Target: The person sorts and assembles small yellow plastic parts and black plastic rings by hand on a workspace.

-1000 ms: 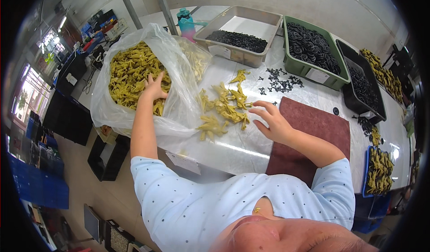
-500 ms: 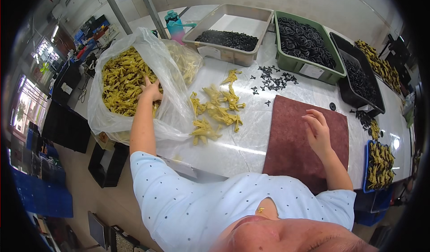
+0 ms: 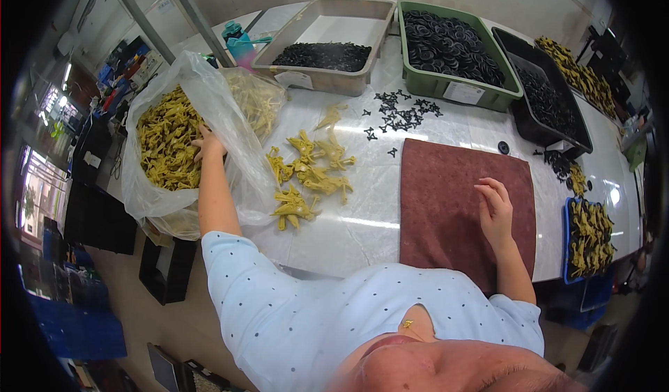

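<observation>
My left hand reaches into a large clear plastic bag full of olive-yellow moulded plastic parts. Its fingers look stretched out and touch the parts at the right side of the heap; nothing can be seen gripped in them. Over a brown-red cloth hovers or rests my right hand, loosely curled with fingers apart and holding nothing. Between the bag and the cloth, several loose yellow parts lie on the table. Small black three-pointed pieces are scattered beyond the cloth.
Along the back stand a beige tub of small black pieces, a green tub of black rings and a black tub. A blue tray of yellow parts sits at the right. A bottle stands behind the bag.
The whole view has shifted, moving the table things leftward in the picture. My left hand has drawn toward the right edge of the heap in the bag. My right hand has barely changed.
</observation>
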Available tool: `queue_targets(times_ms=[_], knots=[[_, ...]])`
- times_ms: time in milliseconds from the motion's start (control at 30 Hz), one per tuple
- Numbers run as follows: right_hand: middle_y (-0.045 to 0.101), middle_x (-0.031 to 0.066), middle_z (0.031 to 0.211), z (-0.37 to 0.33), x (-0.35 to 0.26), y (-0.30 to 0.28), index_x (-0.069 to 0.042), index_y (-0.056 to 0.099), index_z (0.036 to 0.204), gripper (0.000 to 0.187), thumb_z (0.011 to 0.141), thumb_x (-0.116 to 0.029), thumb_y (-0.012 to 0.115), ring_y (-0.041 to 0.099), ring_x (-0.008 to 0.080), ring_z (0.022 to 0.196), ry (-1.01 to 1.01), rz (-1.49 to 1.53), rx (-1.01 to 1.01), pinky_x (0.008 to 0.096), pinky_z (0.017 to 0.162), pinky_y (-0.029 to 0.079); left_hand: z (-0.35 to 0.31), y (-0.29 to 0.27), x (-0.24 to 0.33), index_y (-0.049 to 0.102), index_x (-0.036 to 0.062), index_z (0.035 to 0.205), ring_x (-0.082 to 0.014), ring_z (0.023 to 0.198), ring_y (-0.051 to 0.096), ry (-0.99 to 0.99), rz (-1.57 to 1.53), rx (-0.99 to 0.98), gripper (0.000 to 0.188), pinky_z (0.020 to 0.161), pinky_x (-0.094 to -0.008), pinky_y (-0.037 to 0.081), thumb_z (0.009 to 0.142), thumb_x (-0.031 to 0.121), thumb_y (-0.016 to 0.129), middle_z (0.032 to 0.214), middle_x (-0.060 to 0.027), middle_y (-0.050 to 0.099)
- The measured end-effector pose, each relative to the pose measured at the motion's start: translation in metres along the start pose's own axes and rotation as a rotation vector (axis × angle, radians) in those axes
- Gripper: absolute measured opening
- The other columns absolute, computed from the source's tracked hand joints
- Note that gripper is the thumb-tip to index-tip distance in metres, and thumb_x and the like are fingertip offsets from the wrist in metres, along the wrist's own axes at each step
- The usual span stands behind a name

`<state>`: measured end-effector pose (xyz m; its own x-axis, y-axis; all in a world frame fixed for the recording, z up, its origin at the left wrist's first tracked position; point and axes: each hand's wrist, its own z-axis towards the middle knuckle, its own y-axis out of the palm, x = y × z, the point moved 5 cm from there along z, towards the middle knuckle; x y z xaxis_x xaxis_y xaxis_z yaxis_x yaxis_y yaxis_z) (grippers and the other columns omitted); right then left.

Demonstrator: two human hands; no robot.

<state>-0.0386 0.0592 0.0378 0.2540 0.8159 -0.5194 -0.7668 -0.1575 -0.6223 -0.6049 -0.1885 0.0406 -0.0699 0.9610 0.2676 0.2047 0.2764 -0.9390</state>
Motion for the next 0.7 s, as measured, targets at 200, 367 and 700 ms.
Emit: queue_targets(times_ms=[200,367,700], knots=[[0.058,0.0107,0.108,-0.007,0.01,0.007,-0.002,0.063,0.1,0.024,0.08,0.009,0.055,0.06,0.0195,0.085,0.048,0.069,-0.025,0.0266,0.069,0.048,0.04,0.01,0.004,0.018,0.0256,0.148,-0.0407,0.139,0.005,0.125,0.242,0.14,0.077,0.103,-0.0679,0.021,0.085,0.053,0.054,0.154,-0.0017,0.008],[0.059,0.0112,0.106,-0.009,0.011,0.001,-0.002,0.063,0.1,0.025,0.079,0.01,0.055,0.06,0.0207,0.085,0.044,0.06,-0.01,0.0272,0.069,0.049,0.032,-0.002,-0.002,0.025,0.0205,0.146,-0.0413,0.138,0.011,0.147,0.167,0.145,0.069,0.103,-0.0646,0.024,0.088,0.049,0.05,0.154,-0.0016,0.014],[0.06,0.011,0.102,-0.015,0.01,-0.002,-0.001,0.063,0.099,0.022,0.081,0.009,0.055,0.062,0.0186,0.079,0.021,0.1,0.005,0.0257,0.064,0.049,0.033,0.005,-0.023,0.043,0.0179,0.137,-0.044,0.136,0.018,0.012,0.03,0.257,0.057,0.1,-0.0639,0.03,0.088,0.044,0.054,0.153,-0.0001,0.016]])
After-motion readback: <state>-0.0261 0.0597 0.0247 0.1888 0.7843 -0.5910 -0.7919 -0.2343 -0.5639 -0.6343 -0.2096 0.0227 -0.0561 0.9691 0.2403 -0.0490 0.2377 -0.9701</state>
